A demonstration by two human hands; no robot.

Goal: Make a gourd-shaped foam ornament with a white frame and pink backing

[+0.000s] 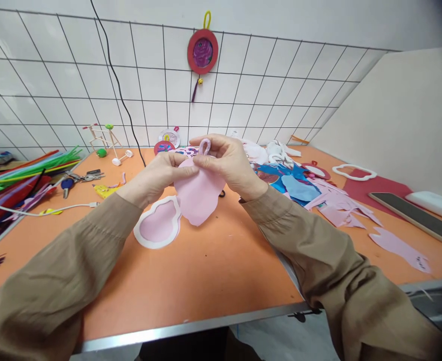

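A pink paper cutout with a wavy edge hangs upright above the orange table, held at its top by both hands. My left hand pinches its upper left edge between thumb and fingers. At the top, a pale purple fuzzy loop stands up from the paper, and my right hand pinches the loop's base together with the paper. How the loop meets the paper is hidden by the thumb. Below my left hand lies a white-framed pink shape with a wavy outline, flat on the table.
Colourful pipe cleaners pile at the left beside keys and a white cable. Pink scraps, blue scraps and a phone lie right. A red round ornament hangs on the tiled wall.
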